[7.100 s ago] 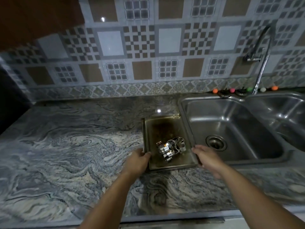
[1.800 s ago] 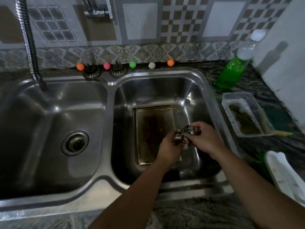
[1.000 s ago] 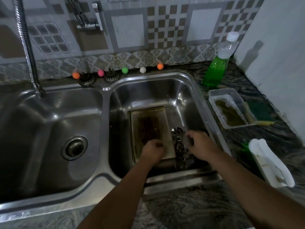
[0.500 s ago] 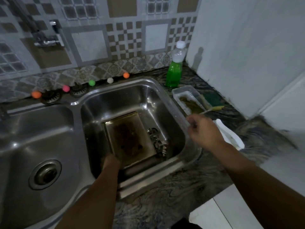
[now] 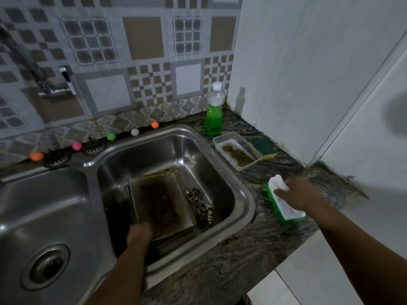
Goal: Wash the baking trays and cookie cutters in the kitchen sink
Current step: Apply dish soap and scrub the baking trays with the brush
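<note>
A stained baking tray [image 5: 158, 199] lies tilted in the right basin of the steel sink [image 5: 242, 190]. Metal cookie cutters [image 5: 200, 205] lie in a heap beside the tray's right edge. My left hand [image 5: 139, 235] rests at the tray's near left corner, and its grip is blurred. On the counter to the right of the basin, my right hand [image 5: 295, 192] is closed over the white handle of a scrub brush [image 5: 284, 205] with green bristles.
A green dish soap bottle [image 5: 213, 113] stands at the back corner. A plastic container [image 5: 236, 150] with a dirty sponge and a green scouring pad [image 5: 263, 146] sit beside it. A white wall bounds the right side. The left basin [image 5: 44, 216] has a drain.
My right hand moved right from above the counter onto the scrub brush and took hold of its handle. My left hand stayed at the tray's near corner. The view turned right.
</note>
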